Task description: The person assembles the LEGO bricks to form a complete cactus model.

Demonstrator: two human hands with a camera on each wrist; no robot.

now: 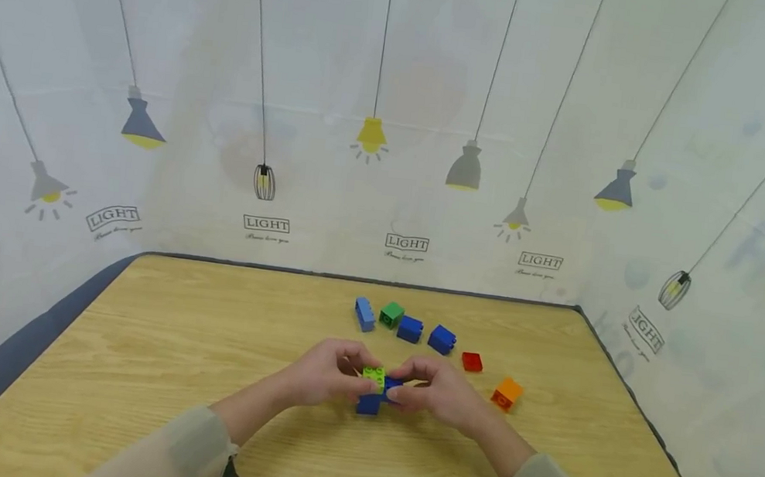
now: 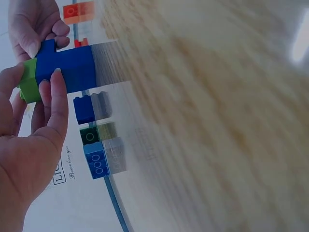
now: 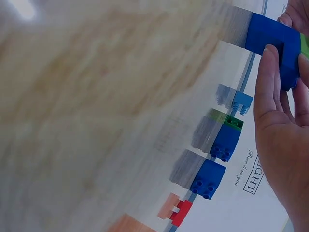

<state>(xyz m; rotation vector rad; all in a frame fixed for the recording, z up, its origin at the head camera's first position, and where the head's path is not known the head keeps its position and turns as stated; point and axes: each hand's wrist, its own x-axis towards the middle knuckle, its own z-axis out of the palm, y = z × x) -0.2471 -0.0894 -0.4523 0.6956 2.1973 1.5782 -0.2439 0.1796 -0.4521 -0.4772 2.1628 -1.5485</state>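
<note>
A small stack of building bricks stands on the wooden table between the two hands. On its top sits a lime green brick [image 1: 373, 375], with a blue brick [image 1: 368, 405] at the bottom. Another blue brick [image 3: 289, 60] juts out to the right just below the lime one. My left hand [image 1: 325, 374] pinches the lime green brick between thumb and fingers, its fingertips also against the blue in the left wrist view. The right hand [image 1: 442, 392] pinches the jutting blue brick from its side. Fingers partly hide where the bricks join.
Behind the hands lie a light blue brick [image 1: 364, 314], a green brick [image 1: 391, 315] and two blue bricks [image 1: 410, 329]. Further right are a flat red piece [image 1: 472, 362] and an orange brick [image 1: 507, 394]. A lamp-patterned cloth [image 1: 316, 208] surrounds the table's far edges.
</note>
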